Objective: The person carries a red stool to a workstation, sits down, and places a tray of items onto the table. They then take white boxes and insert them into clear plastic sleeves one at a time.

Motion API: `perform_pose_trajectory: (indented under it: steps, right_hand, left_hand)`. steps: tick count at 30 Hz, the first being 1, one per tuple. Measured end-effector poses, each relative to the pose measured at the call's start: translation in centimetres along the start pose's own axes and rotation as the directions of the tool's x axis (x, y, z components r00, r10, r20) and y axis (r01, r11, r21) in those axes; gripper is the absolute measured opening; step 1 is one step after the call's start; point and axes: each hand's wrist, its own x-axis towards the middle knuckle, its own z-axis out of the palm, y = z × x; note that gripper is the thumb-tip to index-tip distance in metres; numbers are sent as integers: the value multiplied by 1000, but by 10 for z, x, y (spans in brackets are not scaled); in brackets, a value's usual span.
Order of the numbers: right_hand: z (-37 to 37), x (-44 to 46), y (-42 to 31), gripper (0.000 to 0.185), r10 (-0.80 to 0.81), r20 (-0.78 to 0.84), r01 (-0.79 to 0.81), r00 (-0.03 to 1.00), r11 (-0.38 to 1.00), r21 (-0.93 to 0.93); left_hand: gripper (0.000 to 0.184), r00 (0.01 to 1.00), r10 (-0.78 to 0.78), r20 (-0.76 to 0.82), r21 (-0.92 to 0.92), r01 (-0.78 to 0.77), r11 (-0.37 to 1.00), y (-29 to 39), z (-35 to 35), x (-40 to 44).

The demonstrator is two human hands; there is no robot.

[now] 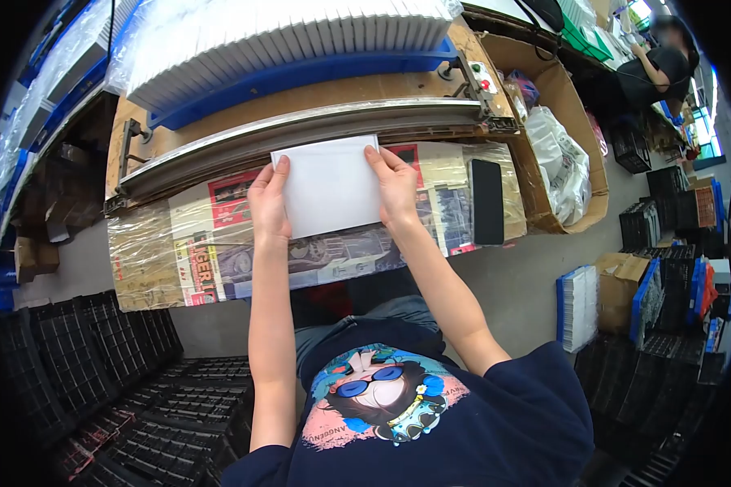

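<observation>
Between my two hands is a flat white box (331, 187), its plain top facing up. My left hand (270, 199) grips the left edge, thumb on top and fingers underneath. On the opposite edge my right hand (395, 185) holds it the same way. The far edge of the box lies close to a long metal bar (300, 130) that runs across the bench. Beneath the box is a tape-covered board (195, 252) with printed pictures. A black phone (486, 203) lies on that board, right of my right hand.
Behind the bar, a blue tray (300, 85) carries a long row of white boxes (292, 49). An open carton (597, 191) with plastic bags stands at the right. Black crates (89, 357) are stacked at lower left. Another person (654, 69) is at the far right.
</observation>
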Motion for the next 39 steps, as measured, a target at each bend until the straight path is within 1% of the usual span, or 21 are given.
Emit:
perform_pose_trajectory:
  steps: [2,4,7,14,17,20,23,26,29,32,36,39]
  right_hand:
    - [-1,3,2,30,-16,0,16,1000,1000,18]
    - [-3,0,-4,30,7,-9,-7,1000,1000,13]
    - [2,1,-7,30,8,-7,-8,1000,1000,24]
    - [2,-5,-1,30,5,-16,-5,1000,1000,25]
    - [2,-6,-4,31,13,-2,-13,1000,1000,10]
    - [3,-7,-5,31,15,7,-15,1000,1000,9]
    - [6,-9,-8,27,27,11,-27,1000,1000,14]
    - [-4,-4,0,24,43,30,-42,999,998,-40]
    - [3,-8,-7,22,31,13,-31,999,1000,-7]
    - [-4,-4,-1,23,29,41,-28,999,1000,-9]
    - [2,-10,-6,28,30,4,-30,1000,1000,6]
    - [2,-14,-9,30,32,2,-32,999,999,34]
  left_hand:
    - [24,1000,-3,-7,-1,3,1000,-1,2,1]
    - [25,1000,-2,-6,20,2,1000,-3,1,0]
    - [27,998,26,-49,-2,-26,1000,-1,8,-6]
    - [28,1000,0,-8,27,0,1000,3,1,-2]
    - [28,1000,2,16,5,-2,1000,1,-2,-2]
    - [22,1000,5,29,1,-5,1000,0,-6,0]
    - [27,1000,3,18,5,-3,1000,-1,-9,-1]
    - [26,1000,8,8,27,-8,1000,3,-4,-5]
    - [26,1000,11,4,24,-11,1000,2,-4,-5]
    - [26,1000,4,15,11,-4,1000,3,-3,-6]
    - [24,1000,23,15,34,-24,999,4,-2,-8]
    - [24,999,-3,44,18,2,1000,7,-1,-10]
